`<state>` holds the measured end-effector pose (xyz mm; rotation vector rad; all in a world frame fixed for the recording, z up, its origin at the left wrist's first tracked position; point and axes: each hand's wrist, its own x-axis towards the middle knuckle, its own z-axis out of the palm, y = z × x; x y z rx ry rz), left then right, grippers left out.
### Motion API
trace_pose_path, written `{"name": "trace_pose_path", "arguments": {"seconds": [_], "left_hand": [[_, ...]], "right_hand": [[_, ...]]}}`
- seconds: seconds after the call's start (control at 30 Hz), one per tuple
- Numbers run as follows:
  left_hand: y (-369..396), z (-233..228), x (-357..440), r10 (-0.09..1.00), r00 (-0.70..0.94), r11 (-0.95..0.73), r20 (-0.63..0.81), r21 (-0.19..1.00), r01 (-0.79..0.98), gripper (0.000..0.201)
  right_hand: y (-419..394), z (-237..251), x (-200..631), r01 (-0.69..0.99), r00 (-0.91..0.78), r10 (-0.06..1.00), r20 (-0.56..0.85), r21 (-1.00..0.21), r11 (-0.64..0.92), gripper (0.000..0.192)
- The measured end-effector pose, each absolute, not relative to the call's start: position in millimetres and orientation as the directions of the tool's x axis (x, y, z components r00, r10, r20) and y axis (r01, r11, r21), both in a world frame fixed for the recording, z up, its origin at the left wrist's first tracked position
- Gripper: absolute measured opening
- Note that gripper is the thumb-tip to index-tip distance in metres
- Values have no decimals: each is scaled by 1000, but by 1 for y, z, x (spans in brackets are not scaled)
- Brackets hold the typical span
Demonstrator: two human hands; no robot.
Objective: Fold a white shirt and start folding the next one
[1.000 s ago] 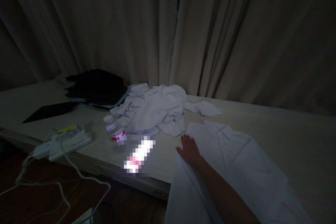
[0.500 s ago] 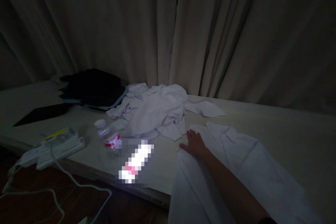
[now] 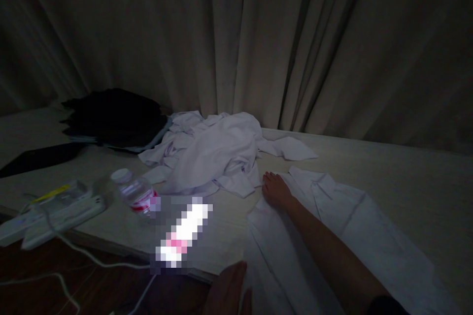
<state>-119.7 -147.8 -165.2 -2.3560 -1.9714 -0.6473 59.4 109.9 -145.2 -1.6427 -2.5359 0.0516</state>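
A white collared shirt (image 3: pixel 369 236) lies spread flat on the pale table (image 3: pixel 414 167), its lower part hanging over the front edge. My right hand (image 3: pixel 275 189) rests palm down on the shirt's left shoulder area, fingers stretched out toward a crumpled pile of white clothes (image 3: pixel 214 152). It holds nothing. My left hand (image 3: pixel 227 290) shows only partly at the bottom edge, next to the shirt's hanging left side. Its grip is too dark and cropped to read.
A plastic water bottle (image 3: pixel 133 191) lies on its side left of the shirt, beside a bright pixelated object (image 3: pixel 183 236). A white power strip (image 3: pixel 55 211) with cables sits at the front left. Dark folded clothes (image 3: pixel 114 118) lie at the back left. Curtains (image 3: pixel 295 49) hang behind.
My right hand slid up along the shirt toward the collar side. My left hand came into view at the bottom edge. The view shifted right and down.
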Motion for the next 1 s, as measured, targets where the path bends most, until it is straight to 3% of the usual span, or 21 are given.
{"name": "trace_pose_path", "arguments": {"seconds": [0.23, 0.57, 0.73, 0.8, 0.87, 0.93, 1.0], "left_hand": [[-34, -166, -100, 942, 233, -255, 241, 67, 965, 41], [-47, -192, -110, 903, 319, -310, 287, -80, 947, 46], [-42, -188, -110, 903, 329, -319, 276, -79, 944, 46], [-46, -183, -112, 908, 317, -318, 273, -40, 947, 48], [-65, -177, -118, 922, 275, -305, 272, 71, 950, 51], [-101, -170, -128, 963, 165, -222, 214, 279, 934, 50], [-151, -160, -139, 1000, -19, 22, -11, 501, 865, 43]], "right_hand": [[115, -159, 67, 910, -399, 912, 92, -76, 406, 55], [124, -165, 70, 927, -364, 922, 128, -49, 373, 63], [126, -163, 66, 933, -348, 932, 103, -58, 355, 64], [122, -155, 64, 941, -322, 943, 87, -79, 329, 65], [109, -142, 65, 947, -287, 952, 106, -114, 299, 67], [82, -128, 76, 940, -275, 947, 167, -160, 301, 67], [40, -118, 101, 918, -291, 924, 247, -201, 343, 63]]}}
